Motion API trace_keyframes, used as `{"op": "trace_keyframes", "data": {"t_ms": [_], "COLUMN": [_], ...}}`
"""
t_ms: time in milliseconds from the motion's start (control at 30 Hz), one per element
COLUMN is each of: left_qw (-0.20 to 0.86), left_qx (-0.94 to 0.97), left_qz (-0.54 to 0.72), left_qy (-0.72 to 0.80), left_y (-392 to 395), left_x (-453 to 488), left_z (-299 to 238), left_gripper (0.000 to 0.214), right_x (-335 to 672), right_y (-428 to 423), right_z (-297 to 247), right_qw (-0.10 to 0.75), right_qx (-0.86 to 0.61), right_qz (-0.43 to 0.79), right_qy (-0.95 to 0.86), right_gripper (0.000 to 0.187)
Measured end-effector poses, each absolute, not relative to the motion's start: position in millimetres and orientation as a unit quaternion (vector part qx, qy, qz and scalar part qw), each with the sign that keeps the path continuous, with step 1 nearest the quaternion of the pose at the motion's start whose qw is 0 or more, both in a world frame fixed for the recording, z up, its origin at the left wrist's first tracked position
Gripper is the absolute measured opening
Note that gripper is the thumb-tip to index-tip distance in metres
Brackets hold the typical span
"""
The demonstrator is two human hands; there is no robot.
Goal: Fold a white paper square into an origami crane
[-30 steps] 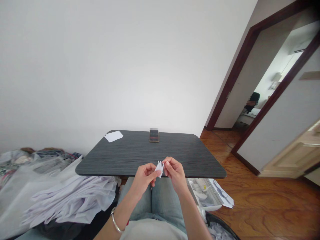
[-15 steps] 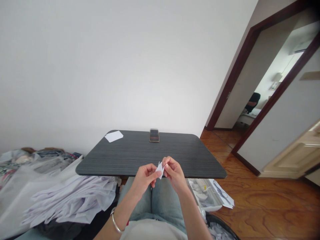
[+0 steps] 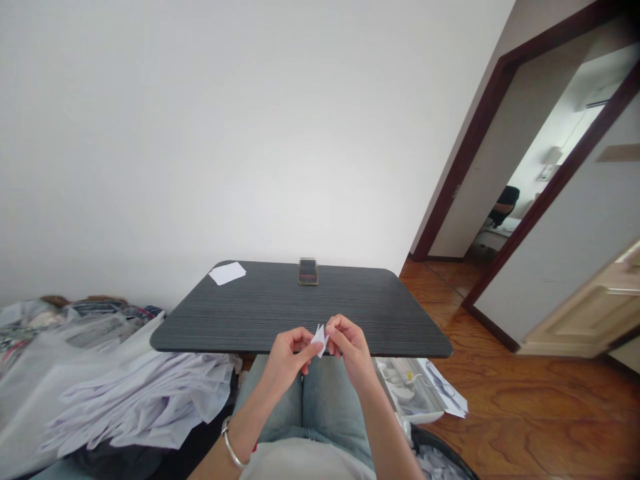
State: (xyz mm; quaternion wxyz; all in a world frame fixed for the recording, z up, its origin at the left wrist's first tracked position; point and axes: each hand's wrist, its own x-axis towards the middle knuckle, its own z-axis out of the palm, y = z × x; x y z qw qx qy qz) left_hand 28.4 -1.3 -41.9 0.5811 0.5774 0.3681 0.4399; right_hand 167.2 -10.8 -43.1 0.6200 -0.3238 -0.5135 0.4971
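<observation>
A small piece of folded white paper (image 3: 319, 341) with pointed tips is held over the near edge of the dark table (image 3: 280, 307). My left hand (image 3: 291, 353) pinches it from the left between thumb and fingers. From the other side, my right hand (image 3: 347, 343) has its thumb and fingertips closed at the paper's right edge. Parts of the folds are hidden behind the fingers. At the table's far left corner lie white paper sheets (image 3: 228, 273), slightly fanned.
A small dark framed stand (image 3: 308, 271) is at the table's back edge. White cloth or paper (image 3: 145, 400) is heaped at left. On the right are an open box (image 3: 413, 390) with cables and a black-rimmed container (image 3: 445, 453). A doorway opens beyond.
My right hand has shifted very slightly, with its fingertips a little lower at the paper's edge. The left hand keeps its pinch, and the paper stays almost where it was.
</observation>
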Motion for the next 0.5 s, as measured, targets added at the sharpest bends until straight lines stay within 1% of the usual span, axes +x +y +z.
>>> {"op": "trace_keyframes", "data": {"t_ms": [200,367,500], "left_qw": [0.553,0.549,0.551], "left_qx": [0.596,0.597,0.598], "left_qz": [0.443,0.444,0.442], "left_qy": [0.379,0.381,0.379], "left_y": [0.6,0.5,0.3], "left_x": [26.7,26.4,26.4], "left_z": [-45.5,-43.3,-42.5], "left_gripper": [0.028,0.028,0.030], "right_x": [166.3,168.5,168.1], "right_y": [-12.6,-12.2,-11.6], "right_z": [-41.6,-46.5,-49.0], "right_qw": [0.626,0.620,0.632], "right_qx": [-0.373,-0.379,-0.376], "right_qz": [0.440,0.449,0.446], "right_qy": [-0.525,-0.520,-0.510], "right_gripper": [0.022,0.023,0.025]}}
